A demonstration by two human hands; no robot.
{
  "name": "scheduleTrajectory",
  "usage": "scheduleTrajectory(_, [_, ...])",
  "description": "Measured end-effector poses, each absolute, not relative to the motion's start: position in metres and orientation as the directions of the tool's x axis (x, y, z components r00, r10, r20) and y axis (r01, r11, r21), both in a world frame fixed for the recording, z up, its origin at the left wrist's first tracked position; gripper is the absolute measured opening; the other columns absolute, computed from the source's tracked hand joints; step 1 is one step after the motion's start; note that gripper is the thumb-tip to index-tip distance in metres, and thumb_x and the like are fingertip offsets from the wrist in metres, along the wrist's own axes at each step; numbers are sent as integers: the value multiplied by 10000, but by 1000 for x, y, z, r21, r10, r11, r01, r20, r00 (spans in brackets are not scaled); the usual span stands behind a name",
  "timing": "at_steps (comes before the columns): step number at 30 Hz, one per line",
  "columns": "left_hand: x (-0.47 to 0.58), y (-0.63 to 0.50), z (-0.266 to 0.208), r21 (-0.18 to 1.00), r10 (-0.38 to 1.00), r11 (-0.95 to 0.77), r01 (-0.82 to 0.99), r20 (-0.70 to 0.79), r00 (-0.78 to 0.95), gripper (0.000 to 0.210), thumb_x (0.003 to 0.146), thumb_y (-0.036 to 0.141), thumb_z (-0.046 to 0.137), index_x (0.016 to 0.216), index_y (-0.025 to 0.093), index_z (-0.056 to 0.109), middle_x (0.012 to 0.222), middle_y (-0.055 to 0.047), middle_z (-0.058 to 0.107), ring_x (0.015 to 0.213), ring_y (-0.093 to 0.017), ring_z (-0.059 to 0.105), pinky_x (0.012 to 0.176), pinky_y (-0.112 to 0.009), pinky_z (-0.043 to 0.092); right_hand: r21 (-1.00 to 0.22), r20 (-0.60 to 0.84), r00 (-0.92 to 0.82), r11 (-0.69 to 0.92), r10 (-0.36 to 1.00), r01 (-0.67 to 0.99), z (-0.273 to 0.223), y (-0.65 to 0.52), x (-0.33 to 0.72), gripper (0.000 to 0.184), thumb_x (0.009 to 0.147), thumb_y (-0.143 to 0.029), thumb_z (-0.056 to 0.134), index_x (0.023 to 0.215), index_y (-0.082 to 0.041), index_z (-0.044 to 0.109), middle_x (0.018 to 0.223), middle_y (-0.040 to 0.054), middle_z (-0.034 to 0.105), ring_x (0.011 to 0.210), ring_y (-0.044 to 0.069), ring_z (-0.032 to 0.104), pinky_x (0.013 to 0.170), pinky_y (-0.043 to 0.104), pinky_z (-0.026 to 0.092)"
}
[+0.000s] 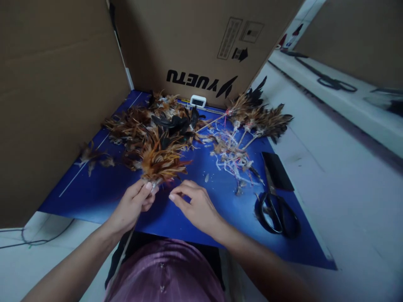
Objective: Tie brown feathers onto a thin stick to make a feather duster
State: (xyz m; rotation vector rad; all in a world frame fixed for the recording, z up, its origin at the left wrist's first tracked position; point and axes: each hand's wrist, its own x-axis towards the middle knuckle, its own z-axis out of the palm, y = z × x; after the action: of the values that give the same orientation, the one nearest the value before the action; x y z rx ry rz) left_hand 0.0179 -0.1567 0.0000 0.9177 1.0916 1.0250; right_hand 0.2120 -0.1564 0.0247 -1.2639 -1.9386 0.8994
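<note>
Left hand (134,205) is clenched around the neck of a feather bundle (163,163), plumes fanning toward one o'clock, its stick (127,242) trailing toward seven. A heap of feathers (132,130) lies at twelve. At three, the right hand (198,205) has thumb and forefinger close together; whether they pinch anything, I cannot tell. Tangled strips (233,153) lie at its one o'clock, scissors (272,196) at three.

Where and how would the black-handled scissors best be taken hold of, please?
Probably by the handle loops, with the right hand coming in from the near side: the open loops lie nearest, while the blades point away.
</note>
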Motion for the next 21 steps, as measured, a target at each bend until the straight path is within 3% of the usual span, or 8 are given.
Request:
scheduleTrajectory(3, [16,-156,7,904,941,325,-278,-281,187,364,824,455,665,713,143,514,618,44,399,477,-34,264,410,-149,194,-814,259,-114,280,959,508,21,-150,208,98,806,-250,677,864,-197,618,933,34,632,950,195,570,925,388,418])
scheduleTrajectory(5, [14,-154,13,876,934,349,-332,-297,197,360,800,428,702,708,143,501,648,37,421,468,-22,254,396,-137,185,-891,190,-40,189,981,413,15,-144,203,251,752,-268,713,942,-204,562,1021,46,619,1014,207,564,953,412,420])
scheduleTrajectory(8, [10,-152,19,839,923,383,-387,-329,200,368,765,395,747,701,144,486,665,36,429,458,-12,252,379,-119,188,-999,-44,-131,-42,990,17,3,-136,193,489,671,-271,772,1053,-215,472,1011,35,640,978,179,611,930,384,460])
scheduleTrajectory(10, [8,-151,22,819,918,396,-415,-344,196,374,742,371,772,701,146,477,660,41,424,454,-10,256,367,-109,194,-951,-136,-261,-200,956,-236,-2,-133,189,564,640,-284,803,1074,-217,450,864,-11,643,819,148,642,838,348,497])
scheduleTrajectory(12, [6,-150,24,804,915,403,-437,-355,192,378,722,348,792,707,149,472,657,45,422,450,-10,262,358,-100,199,-875,-176,-371,-318,912,-366,-3,-133,188,507,665,-344,798,1038,-210,481,711,-66,581,583,95,567,644,284,487])
scheduleTrajectory(14, [5,-149,24,792,912,410,-452,-367,185,376,712,324,803,713,150,469,656,48,422,448,-9,267,352,-94,206,-848,-187,-411,-358,892,-391,0,-135,191,393,706,-407,769,940,-188,542,626,-93,486,447,38,396,478,213,354])
scheduleTrajectory(16, [4,-148,24,784,909,415,-462,-382,169,361,722,301,796,716,150,469,656,48,419,447,-9,274,348,-90,217,-879,-201,-377,-336,904,-339,2,-137,196,337,730,-445,743,848,-169,588,585,-97,410,430,21,280,428,198,223])
scheduleTrajectory(21, [4,-148,21,770,897,440,-462,-396,196,318,761,295,762,722,143,486,665,47,406,445,-7,251,341,-86,214,-956,-178,-288,-234,941,-176,2,-138,206,352,737,-452,737,924,-176,624,553,-99,388,453,40,247,438,215,179])
